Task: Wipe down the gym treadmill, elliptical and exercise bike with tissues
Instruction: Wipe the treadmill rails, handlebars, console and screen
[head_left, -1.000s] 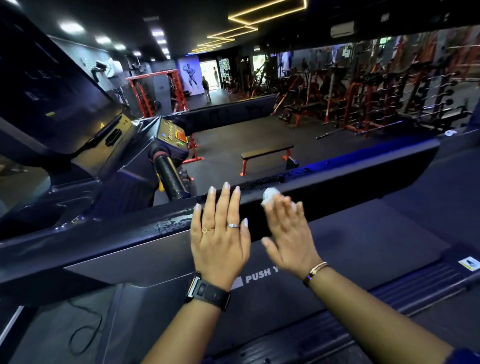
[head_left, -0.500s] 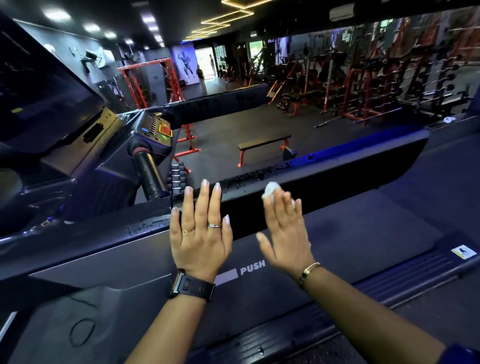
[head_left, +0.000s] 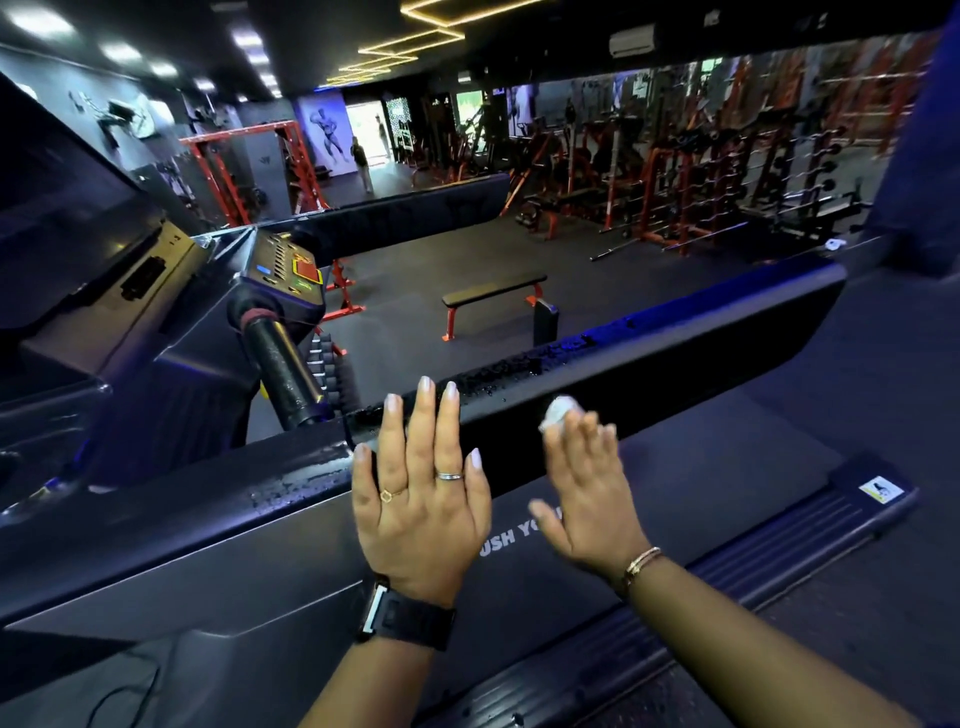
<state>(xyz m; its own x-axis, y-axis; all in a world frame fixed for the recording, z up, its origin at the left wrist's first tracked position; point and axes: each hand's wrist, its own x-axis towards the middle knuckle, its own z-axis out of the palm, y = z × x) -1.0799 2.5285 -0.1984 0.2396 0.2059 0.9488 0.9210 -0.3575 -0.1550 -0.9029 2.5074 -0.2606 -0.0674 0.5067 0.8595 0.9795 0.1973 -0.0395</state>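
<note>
The treadmill's dark side rail runs slantwise across the view and has wet droplets on its top edge. My right hand lies flat, its straight fingers pressing a small white tissue against the rail; the fingers are motion-blurred. My left hand is flat beside it with straight fingers over the rail, holding nothing. The black belt, printed with white lettering, lies behind my hands. The console and a black handle grip stand at left.
A ribbed foot rail borders the belt at lower right. Beyond the treadmill is open gym floor with a flat bench, red racks and a distant person. A cable lies on the floor at lower left.
The view swung a little left and back. Both hands stayed flat at the rail; my right hand with the tissue shifted slightly along it.
</note>
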